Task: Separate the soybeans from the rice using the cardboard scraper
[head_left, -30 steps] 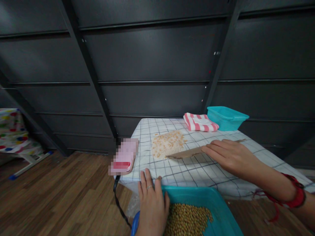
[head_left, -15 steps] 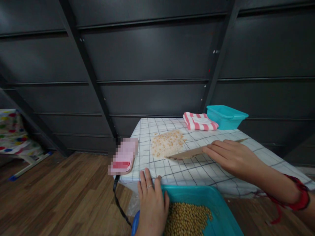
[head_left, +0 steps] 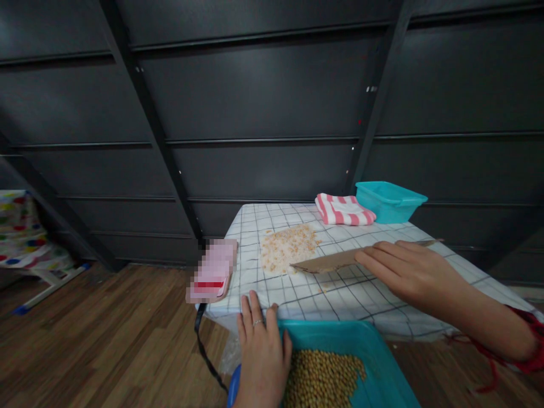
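Note:
My right hand (head_left: pixel 412 269) is closed around a flat strip of brown cardboard (head_left: pixel 331 262), held low over the table with its tip pointing left. Just beyond that tip lies a spread heap of white grains mixed with yellowish bits (head_left: pixel 289 246), and a few crumbs are scattered on the cloth nearer to me. My left hand (head_left: pixel 263 351) lies with its fingers stretched out over the table's front edge, beside the left rim of a teal basin (head_left: pixel 335 328). Yellow-brown soybeans (head_left: pixel 323 374) fill part of that basin, partly covered by my left hand.
A white checked cloth (head_left: pixel 255 226) covers the table. At the back stand a folded pink-striped towel (head_left: pixel 346 211) and a smaller turquoise basin (head_left: pixel 386 204). A pink phone-like object (head_left: pixel 215 269), blurred, with a dark strap, sits at the left edge. Dark panels (head_left: pixel 263 102) rise behind.
My right hand has drawn the cardboard a little to the right, away from the grain heap, and crumbs now show on the cloth below it. My left hand stays in place.

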`<action>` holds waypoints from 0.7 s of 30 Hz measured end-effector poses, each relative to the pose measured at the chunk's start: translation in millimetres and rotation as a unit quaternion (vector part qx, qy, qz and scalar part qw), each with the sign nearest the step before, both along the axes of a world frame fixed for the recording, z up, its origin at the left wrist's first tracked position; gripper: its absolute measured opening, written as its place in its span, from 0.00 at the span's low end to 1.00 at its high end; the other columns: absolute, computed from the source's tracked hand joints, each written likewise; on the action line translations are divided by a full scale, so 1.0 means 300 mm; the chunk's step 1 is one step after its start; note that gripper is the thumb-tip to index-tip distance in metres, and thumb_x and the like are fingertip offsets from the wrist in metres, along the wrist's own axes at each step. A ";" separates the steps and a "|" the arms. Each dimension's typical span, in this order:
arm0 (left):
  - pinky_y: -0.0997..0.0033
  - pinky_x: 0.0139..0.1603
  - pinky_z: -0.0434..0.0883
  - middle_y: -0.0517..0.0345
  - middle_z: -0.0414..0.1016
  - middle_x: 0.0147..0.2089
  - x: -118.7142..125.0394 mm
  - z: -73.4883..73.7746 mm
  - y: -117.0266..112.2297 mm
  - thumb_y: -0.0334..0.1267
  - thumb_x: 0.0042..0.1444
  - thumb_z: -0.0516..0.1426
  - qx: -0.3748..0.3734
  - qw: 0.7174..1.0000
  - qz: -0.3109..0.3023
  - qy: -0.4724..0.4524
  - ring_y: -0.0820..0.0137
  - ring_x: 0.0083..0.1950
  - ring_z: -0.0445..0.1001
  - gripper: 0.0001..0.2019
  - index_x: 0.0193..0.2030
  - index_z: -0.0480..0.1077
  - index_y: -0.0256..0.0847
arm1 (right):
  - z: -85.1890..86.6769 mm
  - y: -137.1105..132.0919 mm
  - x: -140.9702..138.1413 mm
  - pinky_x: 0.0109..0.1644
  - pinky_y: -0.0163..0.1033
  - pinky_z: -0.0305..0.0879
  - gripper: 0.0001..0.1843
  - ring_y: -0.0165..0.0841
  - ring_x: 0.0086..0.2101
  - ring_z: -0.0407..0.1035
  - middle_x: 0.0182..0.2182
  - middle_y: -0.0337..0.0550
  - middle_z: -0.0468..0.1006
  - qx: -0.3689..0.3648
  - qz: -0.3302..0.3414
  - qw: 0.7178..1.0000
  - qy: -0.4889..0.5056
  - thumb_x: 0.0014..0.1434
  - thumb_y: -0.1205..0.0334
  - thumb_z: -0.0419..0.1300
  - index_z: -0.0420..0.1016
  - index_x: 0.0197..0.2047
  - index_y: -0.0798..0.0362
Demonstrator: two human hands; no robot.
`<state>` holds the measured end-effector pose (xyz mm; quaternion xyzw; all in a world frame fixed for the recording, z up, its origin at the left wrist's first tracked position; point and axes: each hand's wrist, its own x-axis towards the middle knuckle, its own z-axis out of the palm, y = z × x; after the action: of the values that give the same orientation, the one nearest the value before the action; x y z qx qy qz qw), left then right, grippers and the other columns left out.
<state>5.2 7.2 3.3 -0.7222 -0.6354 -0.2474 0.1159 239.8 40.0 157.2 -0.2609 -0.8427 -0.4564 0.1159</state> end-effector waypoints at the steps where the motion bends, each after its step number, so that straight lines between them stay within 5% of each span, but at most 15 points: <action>1: 0.40 0.52 0.61 0.27 0.56 0.60 0.000 0.000 0.000 0.30 0.49 0.50 0.005 1.000 0.001 0.002 0.41 0.62 0.48 0.14 0.44 0.67 0.31 | -0.002 0.007 -0.006 0.26 0.37 0.58 0.14 0.32 0.24 0.65 0.25 0.47 0.73 -0.001 0.005 1.000 0.000 0.55 0.78 0.44 0.69 0.35 0.59; 15: 0.41 0.52 0.62 0.31 0.58 0.59 -0.001 0.001 -0.002 0.30 0.49 0.49 0.012 1.000 0.002 0.003 0.42 0.63 0.48 0.14 0.43 0.67 0.33 | -0.010 -0.056 -0.010 0.24 0.36 0.56 0.16 0.30 0.22 0.62 0.23 0.44 0.72 -0.047 0.001 0.999 0.013 0.52 0.79 0.43 0.68 0.31 0.55; 21: 0.41 0.52 0.62 0.30 0.57 0.59 0.001 0.005 -0.002 0.30 0.49 0.50 0.007 1.000 -0.001 0.004 0.42 0.63 0.48 0.14 0.43 0.67 0.32 | 0.004 -0.042 -0.022 0.26 0.36 0.58 0.17 0.31 0.23 0.64 0.23 0.45 0.73 0.007 0.000 1.000 0.019 0.54 0.79 0.42 0.69 0.32 0.57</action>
<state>5.7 6.4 4.7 -0.7231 -0.6324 -0.2490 0.1233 233.2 27.3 158.5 -0.2687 -0.8373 -0.4568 0.1341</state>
